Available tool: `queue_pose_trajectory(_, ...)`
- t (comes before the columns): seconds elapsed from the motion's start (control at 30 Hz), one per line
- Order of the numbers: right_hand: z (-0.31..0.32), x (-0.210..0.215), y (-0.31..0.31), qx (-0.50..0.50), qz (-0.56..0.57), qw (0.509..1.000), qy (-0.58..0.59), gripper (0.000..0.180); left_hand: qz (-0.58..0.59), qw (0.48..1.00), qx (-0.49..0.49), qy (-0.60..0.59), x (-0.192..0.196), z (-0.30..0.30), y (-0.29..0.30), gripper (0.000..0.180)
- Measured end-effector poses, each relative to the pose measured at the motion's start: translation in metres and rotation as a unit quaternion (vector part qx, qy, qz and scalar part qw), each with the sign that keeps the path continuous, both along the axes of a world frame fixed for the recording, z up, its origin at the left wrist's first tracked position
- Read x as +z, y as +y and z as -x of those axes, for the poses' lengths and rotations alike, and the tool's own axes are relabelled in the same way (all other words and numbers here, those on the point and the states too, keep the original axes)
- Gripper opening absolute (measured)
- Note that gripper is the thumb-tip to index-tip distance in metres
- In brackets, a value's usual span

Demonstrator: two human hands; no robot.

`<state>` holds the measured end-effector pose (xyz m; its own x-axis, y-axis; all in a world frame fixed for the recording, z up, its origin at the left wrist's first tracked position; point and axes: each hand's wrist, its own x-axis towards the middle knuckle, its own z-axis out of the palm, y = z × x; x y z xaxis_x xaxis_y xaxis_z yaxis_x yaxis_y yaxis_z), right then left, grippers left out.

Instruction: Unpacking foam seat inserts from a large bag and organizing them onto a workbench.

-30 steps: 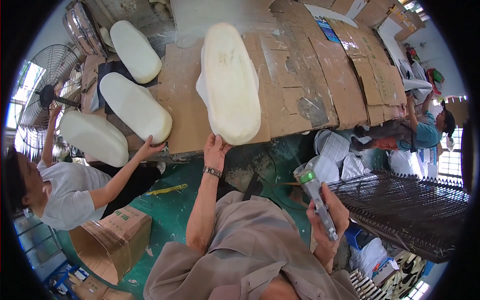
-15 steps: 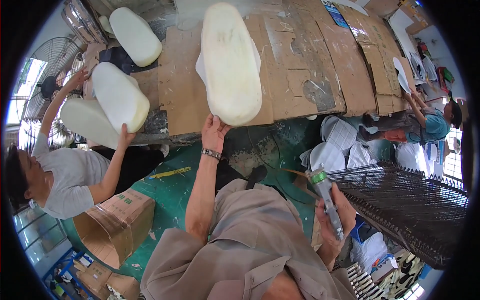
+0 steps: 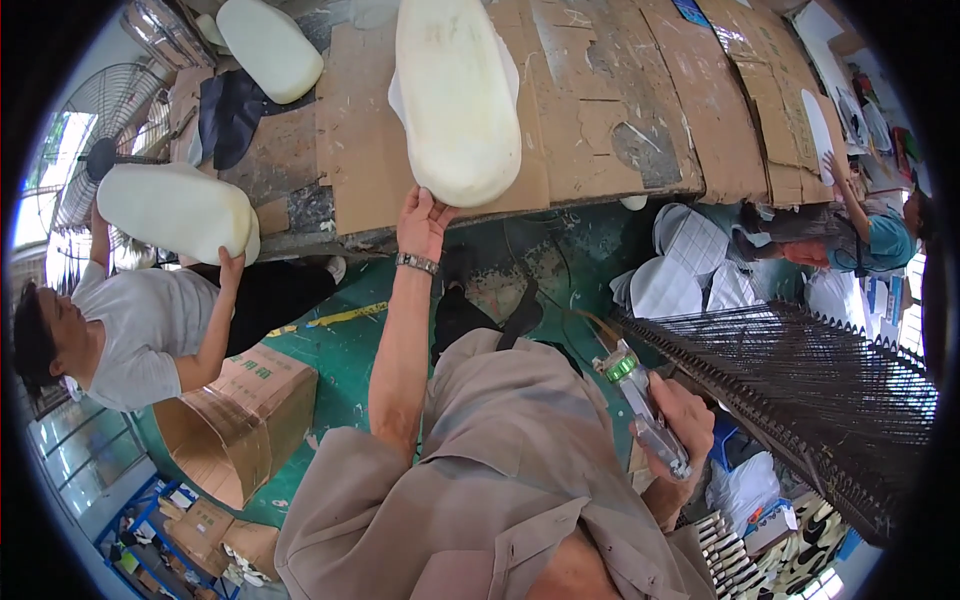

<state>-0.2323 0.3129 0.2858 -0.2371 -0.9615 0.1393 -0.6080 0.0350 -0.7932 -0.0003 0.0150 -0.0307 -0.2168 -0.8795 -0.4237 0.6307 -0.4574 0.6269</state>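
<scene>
Over cardboard [image 3: 590, 150]: 1 lg. white pad [image 3: 460, 110], near end held in L hand [image 3: 422, 232]. To R: 1 spray gun [image 3: 637, 400] w/ green ring [image 3: 621, 366], gripped in R hand [image 3: 682, 415].

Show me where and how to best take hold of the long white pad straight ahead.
I'd probably grip the pad by its rounded near end, from the person's side, thumb above and fingers beneath: that end comes right up to the table's front edge, and the left hand touches it there.
</scene>
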Motion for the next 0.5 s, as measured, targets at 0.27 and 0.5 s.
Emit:
queue_pose_trajectory(0.27, 0.002, -0.004, 0.022, -0.022, -0.047, 0.999, -0.006, 0.050, 0.002, 1.000, 0.004, -0.014, -0.008, 0.000, -0.005, 0.026)
queue_pose_trajectory(0.5, 0.015, -0.002, 0.034, -0.008, -0.015, 1.000, -0.007, 0.051, 0.004, 1.000, 0.005, -0.006, -0.002, 0.002, -0.004, 0.025)
